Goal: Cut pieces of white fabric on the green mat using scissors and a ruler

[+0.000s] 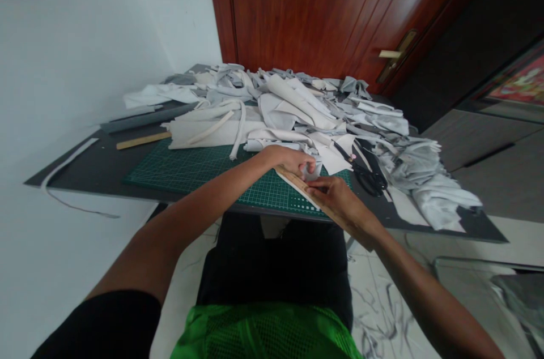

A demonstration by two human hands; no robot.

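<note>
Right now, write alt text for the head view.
The left hand pinches a white scrap while the right hand grips a wooden ruler over a green cutting mat. Pale offcuts and black scissors lie beyond.

The head camera sits high on the person, above and behind the near edge of the tabletop [80,180], and faces forward and down. Its wide view runs across the tabletop to a wooden door [323,8] beyond the far edge, with a white wall [76,53] filling the left side. Close by, it looks down on the person's green mesh top [263,336] at the bottom edge and along both forearms [199,206] to the left hand [289,159] and right hand [335,200], near mid-frame.
</note>
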